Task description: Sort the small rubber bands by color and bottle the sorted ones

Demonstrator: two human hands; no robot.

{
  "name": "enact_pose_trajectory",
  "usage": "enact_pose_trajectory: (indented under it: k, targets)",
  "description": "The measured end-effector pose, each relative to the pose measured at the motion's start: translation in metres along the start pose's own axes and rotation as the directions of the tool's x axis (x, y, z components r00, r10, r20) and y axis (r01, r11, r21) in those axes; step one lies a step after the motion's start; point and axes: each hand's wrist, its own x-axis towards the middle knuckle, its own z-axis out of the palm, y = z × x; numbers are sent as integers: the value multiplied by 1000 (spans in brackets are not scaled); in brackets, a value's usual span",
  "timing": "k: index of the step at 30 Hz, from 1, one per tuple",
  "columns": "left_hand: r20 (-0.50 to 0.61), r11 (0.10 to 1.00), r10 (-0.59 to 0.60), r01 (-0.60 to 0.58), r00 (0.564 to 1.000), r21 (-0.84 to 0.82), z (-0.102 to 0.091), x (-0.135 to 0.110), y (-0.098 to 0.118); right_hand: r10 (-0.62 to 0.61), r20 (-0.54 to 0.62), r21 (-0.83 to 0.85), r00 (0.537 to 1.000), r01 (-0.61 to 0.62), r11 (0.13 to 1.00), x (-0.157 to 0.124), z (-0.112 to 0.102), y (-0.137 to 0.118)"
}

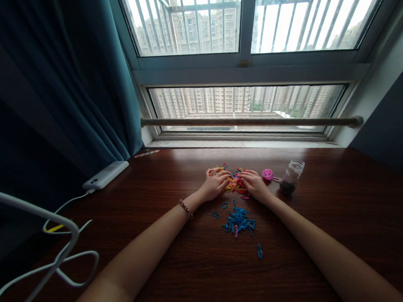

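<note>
Head view: mixed-colour pile of small loops (234, 185) at the far middle of the worktop (195, 279), between my hands. Left hand (216, 184) on its left side, right hand (254, 184) on its right, set apart from each other, fingers bent over the loops; can't tell if either pinches any. Progress, my read: partly separated. Blue pile (240, 220) sits just nearer, one pink loop (236, 231) on it. Mixed pile not sorted through; some blue shows in it, along with yellow, red and pink. Stray blue loops: two left of the blue pile, one (260, 251) nearer and right. Room: right side tight, pink scoop (268, 175) just beside the right hand, then glass jar (291, 178). Leftward gap looks widest, up to the white power bank (105, 175). Far edge meets the window sill (243, 144), fairly near the pile.
</note>
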Motion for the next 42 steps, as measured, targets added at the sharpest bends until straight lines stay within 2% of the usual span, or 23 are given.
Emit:
enact_pose_trajectory:
  k: [4, 7, 11, 15, 19, 24, 30, 33, 36, 39, 42]
  targets:
    - [-187, 992, -29, 5, 982, -129, -3, 2, -7, 22, -88, 114, 996, -12, 993, 2, -4, -4]
    - [-296, 974, -127, 62, 947, -219, -4, 1, -13, 78, -145, 212, 986, -46, 976, 2, -7, -8]
    - [-355, 953, -244, 156, 902, -259, -4, -1, -15, 186, -162, 322, 969, -127, 938, 2, -12, -10]
    - [-387, 955, -200, 91, 900, -284, -5, -2, -10, 287, -167, 408, 943, -199, 891, 2, -14, -8]
    - [-368, 974, -48, -39, 929, -224, -8, -2, -3, 316, -158, 449, 935, -217, 867, 2, -14, -7]
    - [-333, 970, 83, -153, 939, -188, -10, -5, 11, 336, -150, 468, 930, -232, 853, 2, -14, -9]
    - [-211, 950, 238, -272, 948, -155, -12, -13, 31, 350, -146, 434, 925, -258, 863, 1, -15, -8]
    - [-97, 917, 367, -378, 925, -129, -12, -18, 38, 366, -135, 438, 921, -276, 856, 1, -15, -7]
    - [-1, 870, 486, -484, 874, -98, -11, -21, 43, 394, -103, 498, 913, -295, 816, 1, -14, -7]
    - [25, 849, 527, -524, 850, -70, -10, -22, 45, 399, -126, 514, 908, -284, 809, 2, -14, -6]
    - [12, 858, 511, -510, 859, -67, -10, -22, 44, 391, -137, 507, 910, -275, 817, 2, -14, -5]
